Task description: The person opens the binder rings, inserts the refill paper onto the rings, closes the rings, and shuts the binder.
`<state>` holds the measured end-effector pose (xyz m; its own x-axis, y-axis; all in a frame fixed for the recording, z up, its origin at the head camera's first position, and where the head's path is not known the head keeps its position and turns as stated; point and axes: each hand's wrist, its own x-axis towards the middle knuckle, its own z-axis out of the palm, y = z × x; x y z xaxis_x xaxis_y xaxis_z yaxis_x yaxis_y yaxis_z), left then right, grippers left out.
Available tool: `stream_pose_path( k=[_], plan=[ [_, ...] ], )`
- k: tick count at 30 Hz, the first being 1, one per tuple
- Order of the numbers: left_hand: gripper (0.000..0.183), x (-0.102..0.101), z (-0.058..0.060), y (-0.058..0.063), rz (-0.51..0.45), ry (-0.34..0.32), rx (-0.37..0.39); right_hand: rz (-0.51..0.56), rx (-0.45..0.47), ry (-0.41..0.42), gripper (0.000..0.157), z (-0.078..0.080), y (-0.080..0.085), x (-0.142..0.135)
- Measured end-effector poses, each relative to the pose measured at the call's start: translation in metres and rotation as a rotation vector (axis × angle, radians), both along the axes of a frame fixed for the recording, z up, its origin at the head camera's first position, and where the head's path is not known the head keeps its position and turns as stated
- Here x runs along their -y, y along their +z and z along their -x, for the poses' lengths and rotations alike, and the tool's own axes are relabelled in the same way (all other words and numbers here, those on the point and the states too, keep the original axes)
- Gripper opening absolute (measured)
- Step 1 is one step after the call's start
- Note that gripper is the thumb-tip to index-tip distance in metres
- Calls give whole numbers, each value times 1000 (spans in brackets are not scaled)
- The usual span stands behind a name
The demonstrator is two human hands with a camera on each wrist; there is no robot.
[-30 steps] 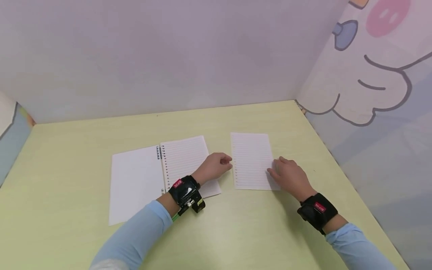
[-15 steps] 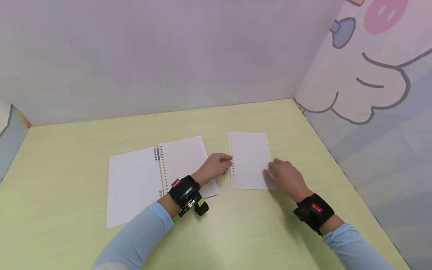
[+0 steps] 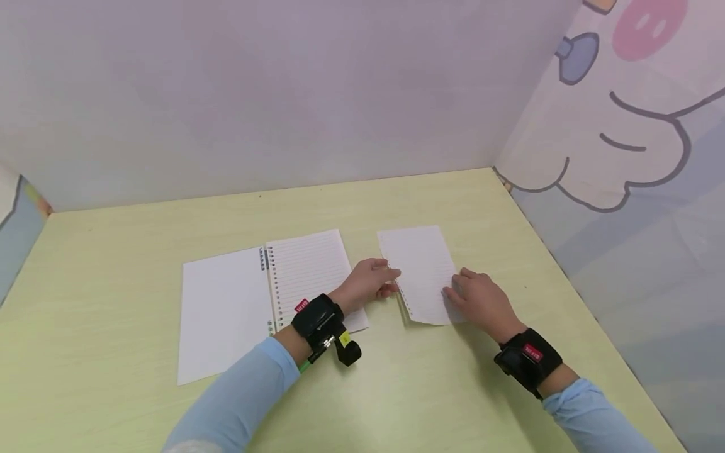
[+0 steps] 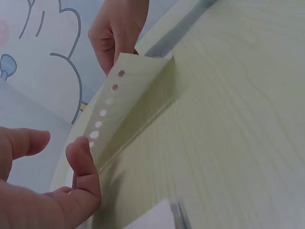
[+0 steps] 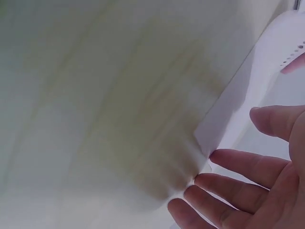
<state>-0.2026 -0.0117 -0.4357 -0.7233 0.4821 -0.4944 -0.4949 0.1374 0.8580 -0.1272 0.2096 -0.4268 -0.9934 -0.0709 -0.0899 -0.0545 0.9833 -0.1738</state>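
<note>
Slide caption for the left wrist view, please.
Left hand at the raised, hole-punched edge of a loose sheet, right hand beyond.

A pale-yellow, wood-grained table (image 3: 368, 396) is viewed forward and down from the head; a white, hole-punched paper sheet (image 3: 421, 261) (shared by all views) is framed closely in both wrist views, from low down in the left.
</note>
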Motion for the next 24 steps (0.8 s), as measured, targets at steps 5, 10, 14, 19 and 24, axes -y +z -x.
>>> stream_pose_path(
  k=[5,10,14,19,24],
  plan=[
    [72,-7,-2,-2,2,6,62,22,-43,0,35,0,-1,-2],
    [53,-11,-5,-6,-25,-10,33,84,-68,-18,32,3,-1,-1],
    [46,-11,-9,-6,-31,-35,-24,130,-67,-62,29,6,0,-4],
    [46,-8,-12,-1,-44,-34,-78,206,-5,-179,41,9,2,-10],
    [45,7,-11,4,-61,-46,-165,308,74,-254,56,12,3,-11]
  ],
)
